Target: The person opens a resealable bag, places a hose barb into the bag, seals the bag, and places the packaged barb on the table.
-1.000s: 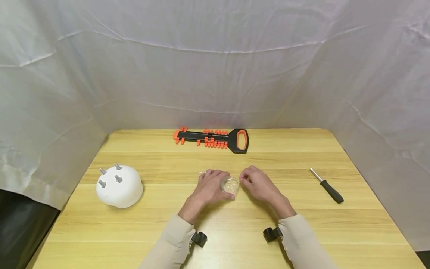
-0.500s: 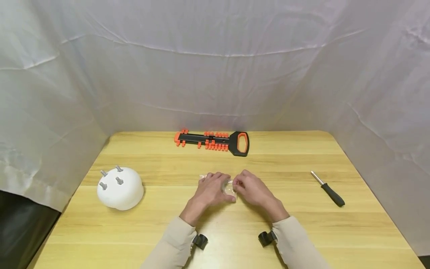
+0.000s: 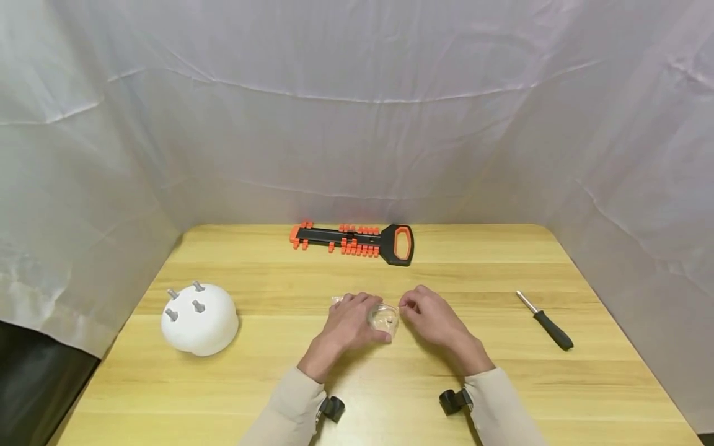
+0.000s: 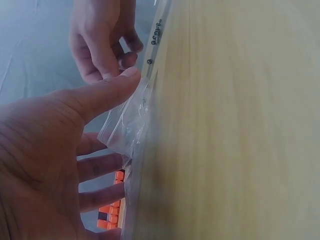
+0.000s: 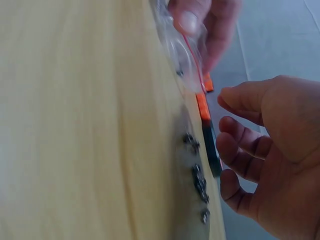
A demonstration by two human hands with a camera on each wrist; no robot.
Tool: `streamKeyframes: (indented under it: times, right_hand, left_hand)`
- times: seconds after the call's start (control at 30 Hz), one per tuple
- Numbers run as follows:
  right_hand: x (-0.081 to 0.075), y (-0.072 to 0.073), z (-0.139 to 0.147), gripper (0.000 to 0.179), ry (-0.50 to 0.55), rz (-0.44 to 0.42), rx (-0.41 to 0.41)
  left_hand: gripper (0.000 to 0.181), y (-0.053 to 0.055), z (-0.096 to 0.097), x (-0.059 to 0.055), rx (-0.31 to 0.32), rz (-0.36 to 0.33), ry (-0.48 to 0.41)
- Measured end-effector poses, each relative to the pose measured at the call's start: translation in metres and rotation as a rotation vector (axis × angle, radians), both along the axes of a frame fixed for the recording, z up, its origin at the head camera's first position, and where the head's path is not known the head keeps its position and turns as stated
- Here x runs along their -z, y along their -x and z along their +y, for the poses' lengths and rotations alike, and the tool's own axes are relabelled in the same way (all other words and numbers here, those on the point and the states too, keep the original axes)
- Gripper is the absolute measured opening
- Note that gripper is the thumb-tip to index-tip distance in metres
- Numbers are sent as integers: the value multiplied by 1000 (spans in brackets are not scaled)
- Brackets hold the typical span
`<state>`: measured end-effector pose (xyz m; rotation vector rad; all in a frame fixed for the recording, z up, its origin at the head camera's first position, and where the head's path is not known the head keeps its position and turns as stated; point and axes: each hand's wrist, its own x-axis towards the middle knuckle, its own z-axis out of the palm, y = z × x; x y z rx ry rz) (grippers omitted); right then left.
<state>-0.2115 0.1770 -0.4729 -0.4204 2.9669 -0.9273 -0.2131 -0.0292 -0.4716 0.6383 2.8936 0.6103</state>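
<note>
Grey sheeting, upper frame; wood-grain table, below. Clear zip bag, lower centre: held in left hand, thumb opposing fingers. Right hand, just beside: fingers half-curled, nothing visibly held. Small dark screws, loose on table. Advisable: bag steady, mouth wide.

In the head view, a white rounded body topped with four grey pegs sits at the left, and a long black tool with orange clips and handle lining lies above centre. A black-handled, metal-shafted screwdriver lies slantwise at right; pale grey, creased sheeting fills the upper frame.
</note>
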Motion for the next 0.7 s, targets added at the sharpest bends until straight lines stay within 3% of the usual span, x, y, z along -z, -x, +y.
streamKeyframes:
  times: [0.37, 0.7]
  right_hand:
    - [-1, -1, 27, 11, 4, -36, 32]
    - [5, 0, 32, 5, -21, -48, 27]
  left_hand:
    - [80, -1, 1, 0, -2, -2, -3]
    - [79, -2, 2, -1, 0, 5, -4]
